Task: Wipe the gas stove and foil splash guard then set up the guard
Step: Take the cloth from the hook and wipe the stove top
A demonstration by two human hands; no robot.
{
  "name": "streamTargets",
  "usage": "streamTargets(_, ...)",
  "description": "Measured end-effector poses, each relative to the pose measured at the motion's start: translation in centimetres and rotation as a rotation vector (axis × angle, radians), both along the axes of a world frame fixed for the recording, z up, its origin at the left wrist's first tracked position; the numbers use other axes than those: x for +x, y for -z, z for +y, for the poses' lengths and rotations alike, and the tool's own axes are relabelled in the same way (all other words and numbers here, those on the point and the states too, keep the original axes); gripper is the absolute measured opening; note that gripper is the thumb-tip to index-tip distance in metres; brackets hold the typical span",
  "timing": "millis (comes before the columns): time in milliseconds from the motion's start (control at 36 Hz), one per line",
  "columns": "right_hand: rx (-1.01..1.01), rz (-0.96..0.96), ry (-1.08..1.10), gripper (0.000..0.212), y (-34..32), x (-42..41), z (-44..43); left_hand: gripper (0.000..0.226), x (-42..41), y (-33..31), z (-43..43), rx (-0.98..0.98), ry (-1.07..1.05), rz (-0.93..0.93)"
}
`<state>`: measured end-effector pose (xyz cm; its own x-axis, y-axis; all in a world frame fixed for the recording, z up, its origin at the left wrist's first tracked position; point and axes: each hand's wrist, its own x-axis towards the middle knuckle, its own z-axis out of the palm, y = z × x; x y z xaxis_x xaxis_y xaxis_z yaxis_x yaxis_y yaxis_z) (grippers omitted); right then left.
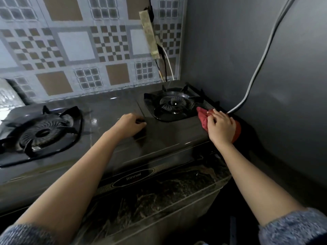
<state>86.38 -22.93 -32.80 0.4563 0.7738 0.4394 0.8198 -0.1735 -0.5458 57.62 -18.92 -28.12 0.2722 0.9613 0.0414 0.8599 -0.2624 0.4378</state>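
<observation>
Grey sleeves (292, 227), right hand (222, 127) flat on red cloth (203, 117), stove (115, 110)

Both bare forearms reach forward. Her left hand (130, 125) is curled into a loose fist, knuckles down; the right hand (221, 127) lies flat, fingers spread.

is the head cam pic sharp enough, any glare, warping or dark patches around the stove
Head view: dim overall, soft rather than crisp; small glare spots on the glossy stove top and in the right burner; wide-angle lens bends the grey cable and wall tiles; deep shadow beside the red cloth under the right hand; left hand slightly blurred; sleeves at the bottom edge stretched and fuzzy.
</observation>
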Motion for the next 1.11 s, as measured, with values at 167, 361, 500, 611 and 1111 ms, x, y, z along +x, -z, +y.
streamTargets(167, -0.097, 0.035, 0.093, 0.041, 0.3, -5.0, -0.8, 0.092, -1.0, -0.4, -4.6, -0.101, 0.182, 0.094)
streamTargets(361, -0.221, -0.044, 0.033, 0.045, 0.0, -10.8, -2.4, 0.113, -5.0, 0.8, -9.4, 0.056, 0.154, 0.151)
streamTargets(500, -0.291, -0.113, -0.097, 0.045, -0.4, -15.4, -3.4, 0.117, -9.1, 1.8, -11.6, 0.140, 0.021, 0.162)
streamTargets(611, -0.400, -0.181, -0.231, 0.048, -1.2, -18.5, -3.4, 0.121, -12.0, 2.3, -13.8, 0.184, -0.132, 0.127)
streamTargets(1111, -0.429, -0.337, -0.637, 0.047, -1.8, -31.2, -7.5, 0.138, -22.3, 5.6, -22.0, 0.290, -0.856, -0.005)
